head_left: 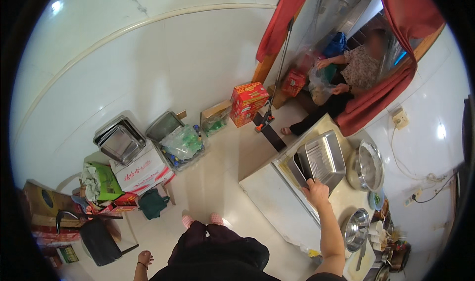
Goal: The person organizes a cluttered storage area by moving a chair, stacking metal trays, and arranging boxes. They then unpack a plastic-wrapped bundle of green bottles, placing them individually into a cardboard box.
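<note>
Head view, looking down: the right hand (pixel 315 191) sits right of centre, arm stretched up from the lower edge, fingers closed over the near rim of a steel tray (pixel 324 158); the tray stands tilted on the pale counter (pixel 277 192), leaning among other flat trays just left of it; the left hand (pixel 145 257) hangs low at the bottom left of centre, well apart from the tray, holding nothing as far as can be seen, though whether its fingers are curled or loose I cannot tell. Right of the tray lie a large steel bowl (pixel 370 165) and, lower, a smaller steel bowl (pixel 355 228); the person's pink slippers (pixel 202 219) show on the pale floor at lower centre. At middle left a stack of steel trays (pixel 120 141) rests on a white carton (pixel 143 172), with a green bag (pixel 106 182) beside it; red boxes (pixel 248 103) stand against the white wall at upper centre; in the upper right a seated person (pixel 356 75) holds a plastic bag (pixel 319 88) by a red curtain (pixel 277 26).
</note>
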The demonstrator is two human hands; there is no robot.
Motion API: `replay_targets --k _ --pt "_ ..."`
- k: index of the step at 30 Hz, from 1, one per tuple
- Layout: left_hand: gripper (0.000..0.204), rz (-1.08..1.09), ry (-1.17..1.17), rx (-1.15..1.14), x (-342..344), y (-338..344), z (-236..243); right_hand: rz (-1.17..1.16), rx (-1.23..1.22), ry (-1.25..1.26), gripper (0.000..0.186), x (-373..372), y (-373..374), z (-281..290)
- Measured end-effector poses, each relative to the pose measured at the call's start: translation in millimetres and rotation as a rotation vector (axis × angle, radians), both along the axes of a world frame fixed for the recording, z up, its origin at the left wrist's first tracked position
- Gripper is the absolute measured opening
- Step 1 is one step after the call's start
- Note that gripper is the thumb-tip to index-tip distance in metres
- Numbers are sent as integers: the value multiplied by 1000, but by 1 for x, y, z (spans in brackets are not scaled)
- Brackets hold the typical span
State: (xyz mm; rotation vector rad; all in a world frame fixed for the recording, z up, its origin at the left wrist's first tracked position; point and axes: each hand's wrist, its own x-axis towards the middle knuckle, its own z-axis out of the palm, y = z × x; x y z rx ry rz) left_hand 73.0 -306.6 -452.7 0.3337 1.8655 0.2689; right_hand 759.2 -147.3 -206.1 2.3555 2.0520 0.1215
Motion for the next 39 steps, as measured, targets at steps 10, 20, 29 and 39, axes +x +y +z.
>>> replay_targets --k 10,20,29,39 --pt "26 132 -64 131 44 -76 -8 7 -118 -15 17 21 -27 -36" --pt "21 -1032 453 511 -40 -290 -114 143 20 39 9 -5 -24 -75" --pt "20 226 -21 150 -5 -134 4 -381 -55 -420 18 25 -55 -94" --pt "27 421 75 72 -147 -206 -8 -810 261 -75 25 -49 -60 -28"
